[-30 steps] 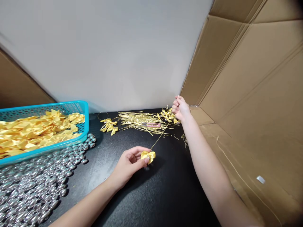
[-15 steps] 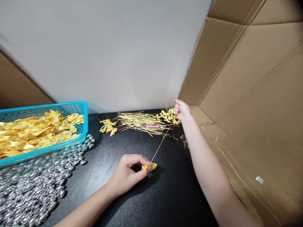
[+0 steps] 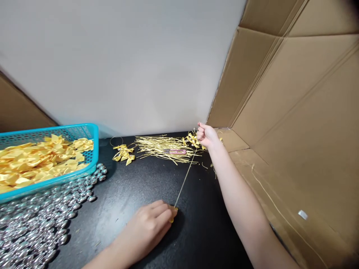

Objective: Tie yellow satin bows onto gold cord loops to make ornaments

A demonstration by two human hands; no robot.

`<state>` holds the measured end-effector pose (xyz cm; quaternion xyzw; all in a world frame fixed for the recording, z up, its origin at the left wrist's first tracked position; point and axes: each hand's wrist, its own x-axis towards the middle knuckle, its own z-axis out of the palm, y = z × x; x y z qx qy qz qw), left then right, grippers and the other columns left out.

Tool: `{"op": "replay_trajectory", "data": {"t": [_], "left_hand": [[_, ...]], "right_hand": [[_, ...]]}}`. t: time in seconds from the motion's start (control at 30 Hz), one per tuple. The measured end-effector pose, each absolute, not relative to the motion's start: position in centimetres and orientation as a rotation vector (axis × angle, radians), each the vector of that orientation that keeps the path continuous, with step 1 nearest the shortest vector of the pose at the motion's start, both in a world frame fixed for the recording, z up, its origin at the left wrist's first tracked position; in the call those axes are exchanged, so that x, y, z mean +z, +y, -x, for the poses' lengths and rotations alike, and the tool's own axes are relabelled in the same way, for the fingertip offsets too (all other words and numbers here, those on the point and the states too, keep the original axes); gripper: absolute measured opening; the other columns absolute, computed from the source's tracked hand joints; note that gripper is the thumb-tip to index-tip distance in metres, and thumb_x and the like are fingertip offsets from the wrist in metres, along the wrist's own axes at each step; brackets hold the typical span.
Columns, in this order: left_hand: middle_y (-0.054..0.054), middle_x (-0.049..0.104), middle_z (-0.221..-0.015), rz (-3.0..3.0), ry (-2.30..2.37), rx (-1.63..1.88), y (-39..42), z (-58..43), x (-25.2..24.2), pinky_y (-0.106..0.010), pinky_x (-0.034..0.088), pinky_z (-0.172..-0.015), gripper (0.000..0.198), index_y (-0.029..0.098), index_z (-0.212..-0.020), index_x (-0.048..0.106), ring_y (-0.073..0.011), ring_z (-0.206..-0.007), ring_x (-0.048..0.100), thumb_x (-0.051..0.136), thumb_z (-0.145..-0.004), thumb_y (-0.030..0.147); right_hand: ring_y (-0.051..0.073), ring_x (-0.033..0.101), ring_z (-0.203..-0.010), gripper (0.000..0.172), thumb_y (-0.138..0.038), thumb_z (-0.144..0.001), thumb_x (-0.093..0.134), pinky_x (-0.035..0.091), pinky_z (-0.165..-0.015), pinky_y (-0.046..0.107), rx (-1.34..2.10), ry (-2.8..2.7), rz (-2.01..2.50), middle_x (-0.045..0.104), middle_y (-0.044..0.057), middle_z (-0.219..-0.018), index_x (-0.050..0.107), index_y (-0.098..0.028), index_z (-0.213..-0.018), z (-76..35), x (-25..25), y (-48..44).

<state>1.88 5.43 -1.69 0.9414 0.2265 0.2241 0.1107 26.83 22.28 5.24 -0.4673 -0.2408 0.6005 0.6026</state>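
Note:
Low over the black table, my left hand point(image 3: 153, 226) is closed around a small yellow ribbon bow point(image 3: 173, 216), most of it hidden by the fingers. From the bow a thin gold cord point(image 3: 185, 179) runs taut, up and to the right, to my right hand point(image 3: 206, 135). That hand is closed in a pinch at the far side, near the wall, with the cord's end in its fingers. Just behind and below it lies a pile of tied yellow bows point(image 3: 191, 139). Pink-handled thread snips point(image 3: 176, 151) rest on a heap of cut gold cords point(image 3: 157, 146).
A turquoise basket point(image 3: 96, 149) full of yellow bows stands at the left. Many shiny silver beads point(image 3: 42, 224) spread in front of it. A few finished-looking bows point(image 3: 123, 154) lie right of the basket. Cardboard point(image 3: 280, 112) walls the right side; a white wall point(image 3: 140, 67) closes the back.
My left hand has turned knuckles-up and moved a little nearer to me, its fingers now covering more of the bow. The cord stays taut. The whole view has shifted slightly.

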Motion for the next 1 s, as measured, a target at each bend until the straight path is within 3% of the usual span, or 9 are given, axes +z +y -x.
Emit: {"op": "replay_trajectory", "data": {"t": [0.1,0.13,0.2,0.3,0.5,0.63,0.77,0.93,1.0], "left_hand": [[-0.009,0.072,-0.078,-2.877,0.892,0.645,4.4,-0.9,-2.0,-0.029,0.056,-0.058,0.027,0.013,-0.093,0.067,-0.0202,-0.065,0.066,0.04,-0.096,0.012],[-0.01,0.072,-0.083,-2.92,0.959,0.625,4.1,-0.5,-2.1,-0.03,0.057,-0.061,0.031,0.012,-0.096,0.067,-0.0209,-0.068,0.067,0.037,-0.096,0.01],[-0.014,0.073,-0.093,-3.009,1.074,0.53,3.4,0.2,-2.2,-0.032,0.059,-0.068,0.036,0.008,-0.101,0.069,-0.0223,-0.075,0.068,0.033,-0.095,0.005],[-0.017,0.073,-0.1,-3.083,1.213,0.291,2.6,0.9,-2.1,-0.034,0.06,-0.076,0.04,0.004,-0.107,0.07,-0.0246,-0.082,0.069,0.034,-0.09,-0.002],[-0.019,0.074,-0.103,-2.99,1.366,-0.134,2.2,0.2,-1.2,-0.034,0.062,-0.076,0.037,0.001,-0.112,0.07,-0.0266,-0.084,0.07,0.049,-0.082,-0.006],[-0.02,0.074,-0.104,-2.988,1.407,-0.245,2.3,-0.7,-0.9,-0.037,0.063,-0.076,0.037,0.0,-0.114,0.069,-0.028,-0.084,0.071,0.05,-0.082,-0.005],[-0.022,0.072,-0.111,-2.959,1.491,-0.128,1.1,-1.0,-1.1,-0.041,0.062,-0.079,0.033,0.001,-0.116,0.068,-0.0304,-0.092,0.071,0.051,-0.09,0.012],[-0.015,0.073,-0.114,-2.891,1.422,0.133,-2.1,0.1,-1.6,-0.034,0.062,-0.081,0.034,0.009,-0.114,0.068,-0.0261,-0.094,0.071,0.053,-0.084,0.011],[-0.013,0.073,-0.114,-2.884,1.345,0.188,-3.4,0.7,-2.1,-0.031,0.061,-0.083,0.036,0.011,-0.112,0.068,-0.0246,-0.094,0.07,0.054,-0.08,0.009]], "right_hand": [[0.011,0.061,-0.07,0.019,-0.029,-0.097,0.053,0.054,-0.062,0.026,1.45,-0.617,0.994,0.063,0.002,-0.091,0.06,-0.014,-0.106,-25.9,6.5,21.5],[0.007,0.053,-0.055,0.018,-0.025,-0.099,0.047,0.046,-0.051,0.02,1.47,-0.636,0.961,0.058,-0.002,-0.074,0.061,-0.014,-0.096,-25.6,7.0,21.2],[0.005,0.029,-0.04,0.03,-0.014,-0.101,0.034,0.028,-0.039,0.016,1.513,-0.669,0.896,0.036,-0.008,-0.053,0.057,-0.016,-0.081,-24.8,7.8,20.5],[0.007,0.016,-0.039,0.036,-0.011,-0.099,0.029,0.018,-0.037,0.018,1.583,-0.713,0.823,0.023,-0.009,-0.05,0.053,-0.018,-0.073,-23.4,8.6,19.5],[0.008,0.014,-0.042,0.034,-0.011,-0.098,0.031,0.017,-0.038,0.018,1.696,-0.777,0.792,0.023,-0.008,-0.051,0.052,-0.018,-0.072,-21.3,8.6,18.3],[0.007,0.019,-0.04,0.033,-0.011,-0.098,0.034,0.022,-0.038,0.017,1.684,-0.79,0.838,0.025,-0.009,-0.05,0.053,-0.018,-0.072,-21.0,8.3,18.5],[0.005,0.039,-0.044,0.027,-0.011,-0.098,0.039,0.038,-0.047,0.016,1.592,-0.783,0.942,0.042,-0.007,-0.054,0.053,-0.018,-0.076,-21.4,7.0,19.7],[0.01,0.062,-0.072,0.014,-0.023,-0.098,0.049,0.054,-0.069,0.025,1.47,-0.866,1.134,0.064,0.001,-0.088,0.06,-0.015,-0.097,-21.5,4.2,21.4],[0.017,0.065,-0.088,0.024,-0.031,-0.095,0.057,0.056,-0.076,0.034,1.439,-0.944,1.212,0.064,0.006,-0.107,0.06,-0.015,-0.112,-20.9,3.1,21.6]]}}
